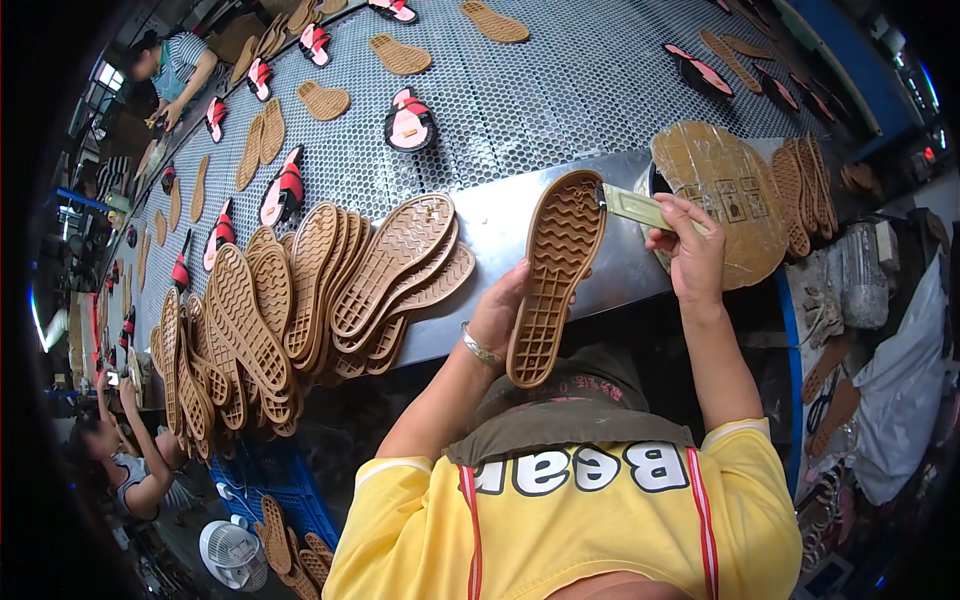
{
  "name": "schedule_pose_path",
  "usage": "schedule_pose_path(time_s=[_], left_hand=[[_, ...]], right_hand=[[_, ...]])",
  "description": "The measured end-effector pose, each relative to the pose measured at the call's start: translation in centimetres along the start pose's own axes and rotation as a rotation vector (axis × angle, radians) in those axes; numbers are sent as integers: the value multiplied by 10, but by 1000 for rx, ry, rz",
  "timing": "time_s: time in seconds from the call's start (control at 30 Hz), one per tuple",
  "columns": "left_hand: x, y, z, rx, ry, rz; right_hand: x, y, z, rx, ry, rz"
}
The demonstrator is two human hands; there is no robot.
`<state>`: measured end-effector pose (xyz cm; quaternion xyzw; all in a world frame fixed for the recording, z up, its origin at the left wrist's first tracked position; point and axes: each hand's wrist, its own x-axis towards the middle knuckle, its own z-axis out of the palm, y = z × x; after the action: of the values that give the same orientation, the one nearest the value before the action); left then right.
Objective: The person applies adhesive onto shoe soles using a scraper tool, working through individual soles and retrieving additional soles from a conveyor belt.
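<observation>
My left hand [497, 318] grips a brown shoe sole [560, 265] by its side, tilted upright, with its wavy and gridded tread facing up to me. In my right hand [692, 245] is a flat brush [636, 208] with a pale green handle, pinched between thumb and fingers. The brush's dark tip meets the sole's upper right edge; the sole's other face is hidden. Left of my left hand, a large pile of brown soles [240, 320] leans in overlapping stacks, with more soles [405, 265] on the metal table edge.
A mesh conveyor [560, 100] carries soles and red-black sandal parts with pink insoles [411, 122]. A brown cardboard sheet [725, 200] lies right, beside stacked soles [803, 190]. Below left are a blue crate [270, 490] and white fan [232, 553]. Two people [185, 70] [140, 470] work left.
</observation>
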<state>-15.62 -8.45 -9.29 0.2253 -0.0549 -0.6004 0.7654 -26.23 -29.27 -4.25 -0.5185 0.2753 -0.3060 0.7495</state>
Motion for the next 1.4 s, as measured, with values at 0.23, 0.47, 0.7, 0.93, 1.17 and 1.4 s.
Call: schedule_pose_path(time_s=[0.23, 0.47, 0.7, 0.93, 1.17, 1.4], left_hand=[[7, -2, 3, 393, -33, 74], [19, 6, -11, 401, -148, 119], [31, 14, -28, 224, 50, 33], [49, 34, -31, 110, 77, 38], [65, 50, -30, 98, 45, 27], [64, 53, -23, 184, -15, 24]], right_hand=[[-8, 4, 19, -110, 22, -153], [-22, 5, 35, -254, -127, -201], [-43, 24, 50, -305, -308, -224], [-70, 38, 65, -361, -359, -265], [-83, 31, 74, -569, -452, -562], [-80, 16, 74, -608, -609, -693]])
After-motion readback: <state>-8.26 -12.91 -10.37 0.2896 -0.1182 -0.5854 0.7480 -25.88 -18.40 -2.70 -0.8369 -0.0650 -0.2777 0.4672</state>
